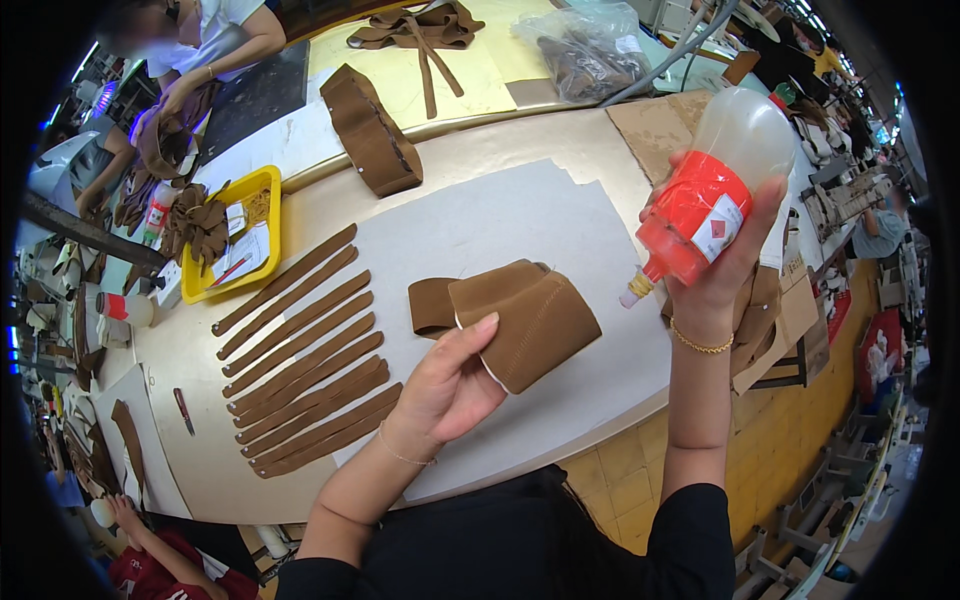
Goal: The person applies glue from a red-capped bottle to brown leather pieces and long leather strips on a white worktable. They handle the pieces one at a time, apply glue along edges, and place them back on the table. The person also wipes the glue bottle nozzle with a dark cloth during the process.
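Note:
My left hand (pixel 452 385) pinches a stitched brown leather piece (pixel 540 325) between thumb and fingers, over a pale grey sheet (pixel 500 220). A line of stitching runs across the piece, and a narrower brown loop or band (pixel 431 308) sticks out at its left. Raised at the right, my right hand (pixel 722 250) grips a squeeze bottle (pixel 690 205), red around the neck half and cloudy white at the base. The bottle is tilted, its nozzle pointing down and left, apart from the leather. Several brown strips (pixel 305 375) lie in a row left of my left hand.
A yellow tray (pixel 275 215) holds brown pieces and a pen. Behind the sheet stands a brown leather band (pixel 370 130). A small dark red tool (pixel 183 411) lies at left. Co-workers sit at the far left and lower left; a plastic bag (pixel 590 55) rests at the back.

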Demonstrator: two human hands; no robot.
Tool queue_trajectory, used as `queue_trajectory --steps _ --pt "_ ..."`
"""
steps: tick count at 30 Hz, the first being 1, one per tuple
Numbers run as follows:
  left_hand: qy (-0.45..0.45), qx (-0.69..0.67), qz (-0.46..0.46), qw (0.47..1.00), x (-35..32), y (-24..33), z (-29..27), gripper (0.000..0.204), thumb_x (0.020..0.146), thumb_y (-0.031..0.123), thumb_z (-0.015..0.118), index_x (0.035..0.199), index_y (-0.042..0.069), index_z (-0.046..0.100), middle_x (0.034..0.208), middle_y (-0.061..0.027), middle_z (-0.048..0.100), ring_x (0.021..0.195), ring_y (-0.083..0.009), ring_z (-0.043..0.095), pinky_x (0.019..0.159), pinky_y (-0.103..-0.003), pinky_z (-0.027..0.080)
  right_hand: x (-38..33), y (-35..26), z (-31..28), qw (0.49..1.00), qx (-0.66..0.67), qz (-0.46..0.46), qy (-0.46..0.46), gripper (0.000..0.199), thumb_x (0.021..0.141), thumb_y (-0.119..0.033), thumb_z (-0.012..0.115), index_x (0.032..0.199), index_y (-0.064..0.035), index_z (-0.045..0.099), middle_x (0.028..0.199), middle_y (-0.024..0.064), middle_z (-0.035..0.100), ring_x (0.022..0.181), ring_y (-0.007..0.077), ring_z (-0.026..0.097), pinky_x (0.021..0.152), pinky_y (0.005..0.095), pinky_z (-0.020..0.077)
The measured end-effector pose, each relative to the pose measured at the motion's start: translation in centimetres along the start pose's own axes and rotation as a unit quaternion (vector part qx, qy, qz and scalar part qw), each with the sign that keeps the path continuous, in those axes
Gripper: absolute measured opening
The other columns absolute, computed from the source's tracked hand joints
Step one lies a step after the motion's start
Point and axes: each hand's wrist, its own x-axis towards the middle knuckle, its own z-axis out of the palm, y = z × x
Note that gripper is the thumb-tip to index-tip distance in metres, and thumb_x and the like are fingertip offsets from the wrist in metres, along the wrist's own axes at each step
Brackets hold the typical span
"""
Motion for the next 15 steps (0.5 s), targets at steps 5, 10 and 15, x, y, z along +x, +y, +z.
queue_trajectory --steps 5,10,15 --pt "-0.040 0.151 0.053 0.986 -0.5 0.8 0.3 0.049 0.088 0.014 0.064 0.132 0.001 0.044 0.124 -0.0103 0.056 0.116 -0.0195 0.053 0.101 -0.036 0.042 0.2 -0.2 0.3 1.000 0.015 -0.006 -0.010 0.085 0.081 -0.076 0.043 0.106 0.0037 0.055 0.080 0.0117 0.065 0.064 0.0182 0.066 0.057 0.0289 0.0572" --pt "-0.008 0.307 0.022 0.952 -0.8 1.1 0.6 0.058 0.080 0.004 0.072 0.131 0.001 0.044 0.119 -0.0083 0.058 0.108 -0.0164 0.056 0.095 -0.032 0.046 0.1 0.5 0.7 0.999 0.005 -0.019 -0.042 0.082 0.083 -0.072 0.046 0.113 0.0033 0.050 0.089 0.0133 0.065 0.067 0.0189 0.066 0.058 0.0314 0.0585" --pt "-0.058 0.433 0.046 0.899 -1.6 1.1 0.6 0.059 0.080 0.006 0.073 0.131 0.000 0.043 0.121 -0.0082 0.056 0.111 -0.0147 0.052 0.096 -0.032 0.043 -0.3 1.6 0.0 0.995 -0.040 -0.013 -0.086 0.080 0.084 -0.070 0.048 0.123 0.0003 0.044 0.105 0.0141 0.061 0.075 0.0183 0.067 0.064 0.0338 0.0593"
